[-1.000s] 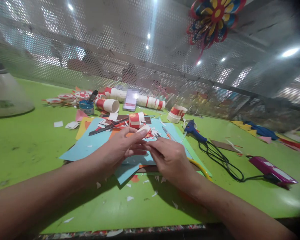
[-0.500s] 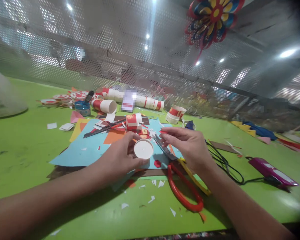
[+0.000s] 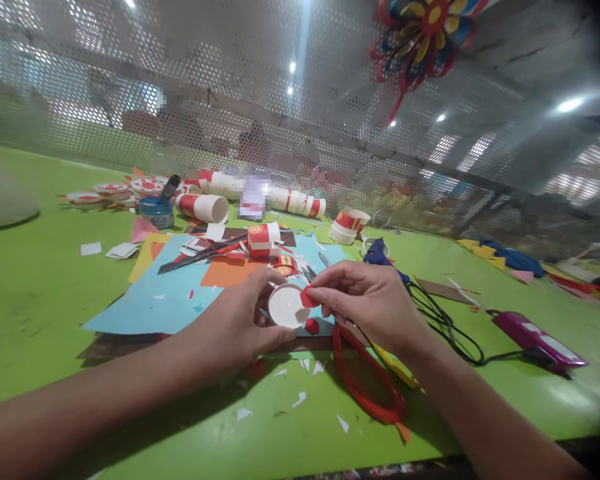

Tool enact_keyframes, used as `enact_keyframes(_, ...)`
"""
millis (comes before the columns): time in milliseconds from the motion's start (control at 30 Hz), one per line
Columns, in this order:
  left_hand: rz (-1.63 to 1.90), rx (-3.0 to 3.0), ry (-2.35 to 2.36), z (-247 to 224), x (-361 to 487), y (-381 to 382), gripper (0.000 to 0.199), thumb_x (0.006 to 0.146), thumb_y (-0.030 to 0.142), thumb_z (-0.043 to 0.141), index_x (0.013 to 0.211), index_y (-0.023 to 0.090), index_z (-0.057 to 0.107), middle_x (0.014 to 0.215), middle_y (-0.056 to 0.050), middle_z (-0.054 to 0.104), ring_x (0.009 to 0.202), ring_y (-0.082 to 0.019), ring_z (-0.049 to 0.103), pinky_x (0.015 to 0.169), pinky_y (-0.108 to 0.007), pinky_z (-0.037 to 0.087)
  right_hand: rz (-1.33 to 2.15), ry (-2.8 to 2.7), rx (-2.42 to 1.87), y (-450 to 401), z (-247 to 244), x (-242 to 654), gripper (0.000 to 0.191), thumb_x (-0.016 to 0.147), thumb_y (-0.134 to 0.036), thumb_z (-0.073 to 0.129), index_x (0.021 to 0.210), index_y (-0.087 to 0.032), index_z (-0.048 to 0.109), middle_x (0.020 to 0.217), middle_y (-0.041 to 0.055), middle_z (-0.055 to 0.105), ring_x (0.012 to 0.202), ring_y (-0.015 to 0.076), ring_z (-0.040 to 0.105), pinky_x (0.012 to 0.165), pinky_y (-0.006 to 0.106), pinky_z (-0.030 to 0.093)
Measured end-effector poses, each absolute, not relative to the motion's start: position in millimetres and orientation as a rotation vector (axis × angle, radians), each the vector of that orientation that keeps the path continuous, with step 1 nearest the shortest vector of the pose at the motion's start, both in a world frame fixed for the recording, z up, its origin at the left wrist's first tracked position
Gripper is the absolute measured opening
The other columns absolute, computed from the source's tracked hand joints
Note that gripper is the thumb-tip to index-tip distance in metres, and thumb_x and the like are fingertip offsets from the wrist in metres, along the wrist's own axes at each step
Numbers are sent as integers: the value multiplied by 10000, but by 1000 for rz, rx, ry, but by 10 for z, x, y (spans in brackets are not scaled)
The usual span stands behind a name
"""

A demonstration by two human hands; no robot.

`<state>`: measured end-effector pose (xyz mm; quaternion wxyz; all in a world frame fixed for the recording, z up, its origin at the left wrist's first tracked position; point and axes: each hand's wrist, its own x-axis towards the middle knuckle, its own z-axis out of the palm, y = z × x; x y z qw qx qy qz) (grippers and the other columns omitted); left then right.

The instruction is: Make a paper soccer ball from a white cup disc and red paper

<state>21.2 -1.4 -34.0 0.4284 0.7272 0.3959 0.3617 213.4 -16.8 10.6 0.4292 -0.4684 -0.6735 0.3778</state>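
A round white cup base (image 3: 286, 307) faces up, with my left hand (image 3: 250, 310) wrapped round its left side. Between the thumb and fingertips of my right hand (image 3: 367, 297) is a small red paper piece (image 3: 308, 297), at the right edge of the white disc. Another red piece (image 3: 311, 326) lies just below on the light blue paper (image 3: 140, 303). Under my right hand are scissors with a red handle (image 3: 360, 387) and a yellow one; their blades are largely hidden. Behind the disc lies a cut red and white cup (image 3: 264, 239).
Paper cups (image 3: 203, 207), a blue jar (image 3: 157, 212) and decorated discs (image 3: 111, 192) stand at the back. A purple device (image 3: 540, 340) with a black cable lies right. White scraps (image 3: 299, 399) dot the green table (image 3: 180, 427).
My right hand has moved left and down, bringing the red piece to the disc's edge and covering more of the scissors. The view has shifted slightly.
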Motion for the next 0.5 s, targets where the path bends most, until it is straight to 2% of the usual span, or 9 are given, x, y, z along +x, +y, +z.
enact_keyframes(200,785,1849,1000,-331,230,-29,450,690,295,729,1069,188,512,864,-40,663,686,-192,620,596,-305,486,747,-1890,-1176,-187,58,2111,75,766,-104,699,718,-154,727,665,-16,679,588,85,566,565,205,449)
enact_keyframes(333,787,1839,944,-371,238,-16,462,698,369,731,1057,190,501,837,-41,666,688,-203,630,565,-297,482,516,-2057,-1100,-213,62,2070,132,741,-9,696,709,-132,728,673,-12,669,598,80,545,575,210,413)
enact_keyframes(500,795,1848,939,-386,233,-23,430,697,359,734,1035,192,528,831,-41,677,675,-192,635,556,-275,471,421,-2153,-1010,-189,35,2061,155,751,25,678,709,-119,717,704,5,635,655,100,538,612,243,396)
